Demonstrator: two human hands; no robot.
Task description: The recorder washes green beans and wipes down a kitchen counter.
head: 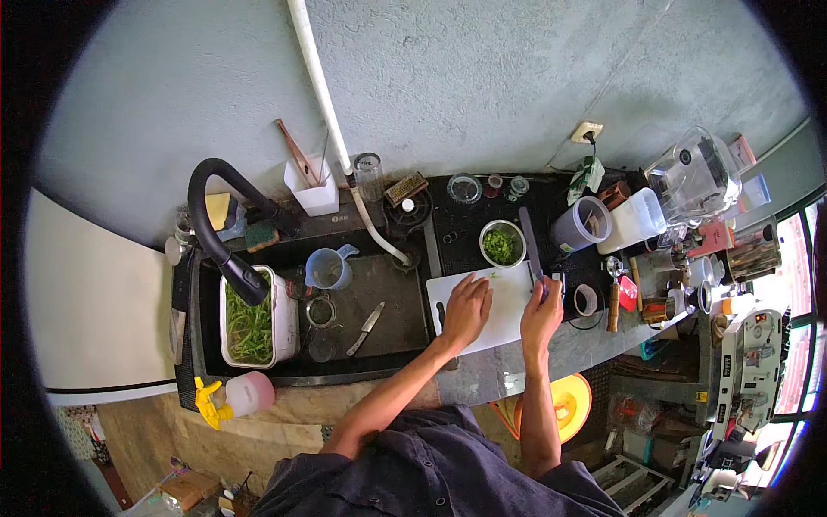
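My right hand [543,315] grips a purple kitchen knife [530,239], its blade pointing away from me beside the metal bowl. My left hand [466,310] rests palm down over the left part of a white cutting board [507,304], fingers extended and slightly apart; what lies beneath the palm is hidden. A few green bits show on the board near its far edge. Just beyond it, a small stainless steel bowl [484,251] contains chopped greens [499,247].
Left of the board is a black sink [381,336] with a paring knife [366,328], a blue measuring jug [328,268], a strainer [321,311] and a white tub [285,323] of leafy greens under the black faucet [226,187]. Plastic containers [583,224] stand right.
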